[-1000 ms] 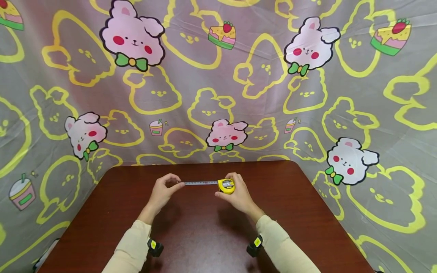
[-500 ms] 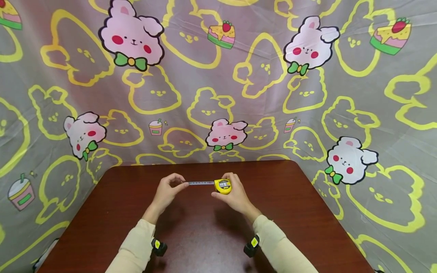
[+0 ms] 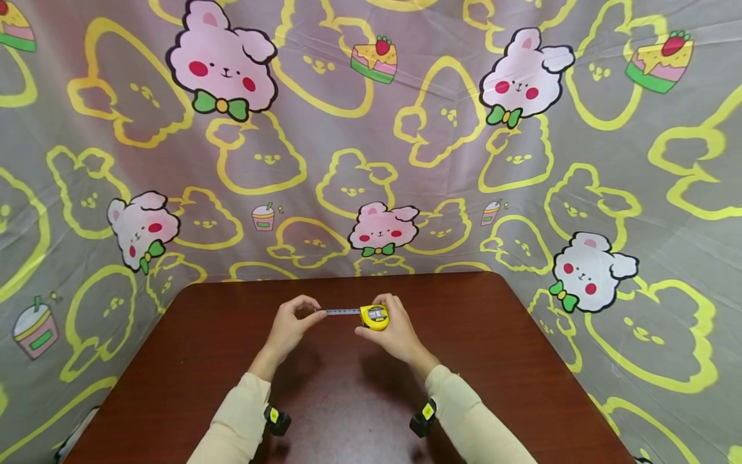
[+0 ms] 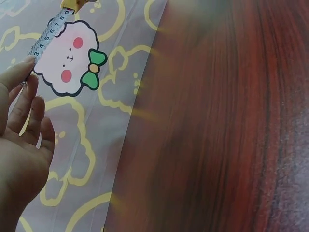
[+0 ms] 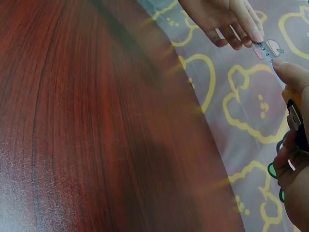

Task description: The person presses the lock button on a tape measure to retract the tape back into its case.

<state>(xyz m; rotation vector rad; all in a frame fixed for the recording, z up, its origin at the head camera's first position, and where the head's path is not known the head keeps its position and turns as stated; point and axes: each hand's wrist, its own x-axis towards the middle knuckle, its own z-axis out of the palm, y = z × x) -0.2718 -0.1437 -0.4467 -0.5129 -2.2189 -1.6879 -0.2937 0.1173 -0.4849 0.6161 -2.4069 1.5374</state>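
My right hand (image 3: 401,335) grips a yellow and black tape measure (image 3: 375,317), thumb below its case and fingers behind. From the case a strip of silver blade (image 3: 344,312) runs straight to the left, held above the table. Thumb and forefinger of my left hand (image 3: 290,326) pinch the blade's free end. Printed numbers up to about 9 show on the blade (image 4: 48,37) in the left wrist view, between the left fingertips and the case. In the right wrist view the case (image 5: 292,108) is partly hidden by the right hand (image 5: 294,188).
Below both hands lies a dark red-brown wooden table (image 3: 353,399) with rounded far corners. A grey curtain (image 3: 324,38) printed with rabbits and yellow outlines hangs behind it and along both sides. Black wrist cameras (image 3: 278,420) hang under both sleeves.
The hands have come closer together: the left moved right and the right moved slightly left. Less blade now shows between the left fingertips and the case.
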